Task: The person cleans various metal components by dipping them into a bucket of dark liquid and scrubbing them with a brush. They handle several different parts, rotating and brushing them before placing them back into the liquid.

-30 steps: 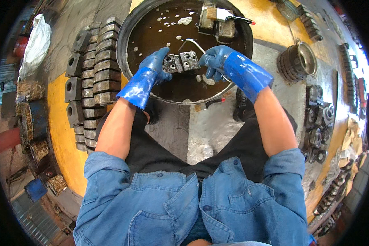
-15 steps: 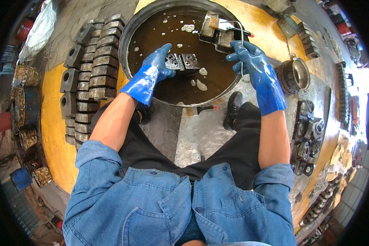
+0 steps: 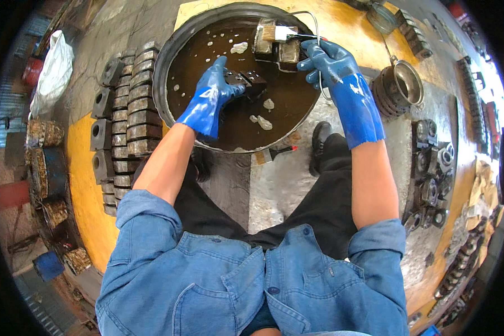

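Note:
Both my hands wear blue rubber gloves. My left hand [image 3: 217,84] is closed on the near-left side of a dark metal block [image 3: 252,84], which is tilted over the brown liquid in a round black tub [image 3: 161,92]. Small holes show on the block's upper face. At the tub's right rim, my right hand [image 3: 331,60] has its fingers curled around a thin bent metal rod [image 3: 317,28], perhaps the tub's handle. Beyond this hand, a pale-bristled brush [image 3: 279,33] lies across two metal blocks [image 3: 288,54] in the tub. Whitish foam patches float on the liquid.
A second brush [image 3: 270,155] lies on the floor by the tub's near rim. Stacked metal blocks [image 3: 144,106] line the left side. On the right stand a round metal pot [image 3: 400,87] and several dark machined parts [image 3: 428,168]. A glass jar [image 3: 382,18] sits far right.
My left hand has turned the metal block, so its holed face now tilts away and a dark side shows. The right hand stays at the rod. The whole view has shifted slightly.

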`<action>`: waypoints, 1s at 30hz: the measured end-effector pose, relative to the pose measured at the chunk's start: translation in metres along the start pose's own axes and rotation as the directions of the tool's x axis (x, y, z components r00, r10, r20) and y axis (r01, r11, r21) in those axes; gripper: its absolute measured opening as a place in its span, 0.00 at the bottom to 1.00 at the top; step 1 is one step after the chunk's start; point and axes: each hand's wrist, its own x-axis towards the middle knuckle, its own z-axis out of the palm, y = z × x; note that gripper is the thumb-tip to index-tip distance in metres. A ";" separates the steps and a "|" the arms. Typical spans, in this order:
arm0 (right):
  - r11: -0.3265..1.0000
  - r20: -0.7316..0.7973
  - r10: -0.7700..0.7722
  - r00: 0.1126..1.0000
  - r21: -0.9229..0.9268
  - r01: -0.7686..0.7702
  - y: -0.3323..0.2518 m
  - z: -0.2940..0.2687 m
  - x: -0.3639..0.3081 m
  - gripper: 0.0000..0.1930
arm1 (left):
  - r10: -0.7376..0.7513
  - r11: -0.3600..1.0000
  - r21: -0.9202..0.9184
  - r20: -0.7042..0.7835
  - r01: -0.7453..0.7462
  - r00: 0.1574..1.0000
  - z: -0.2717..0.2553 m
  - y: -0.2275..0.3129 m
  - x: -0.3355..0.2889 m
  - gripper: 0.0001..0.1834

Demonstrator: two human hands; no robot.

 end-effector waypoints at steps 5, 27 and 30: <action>0.999 -0.052 -0.035 0.998 0.019 0.036 0.010 -0.005 0.011 0.21 | -0.311 0.833 -0.454 0.087 0.316 0.946 0.011 0.021 0.039 0.41; 0.983 -0.096 -0.148 0.984 -0.122 0.136 0.019 -0.035 0.033 0.24 | -0.218 0.903 0.361 -0.082 0.233 0.973 0.093 0.060 0.072 0.47; 0.970 -0.142 -0.207 0.968 -0.161 0.184 0.023 -0.042 0.036 0.23 | -0.120 0.953 0.272 -0.061 0.132 0.991 0.087 0.059 0.047 0.44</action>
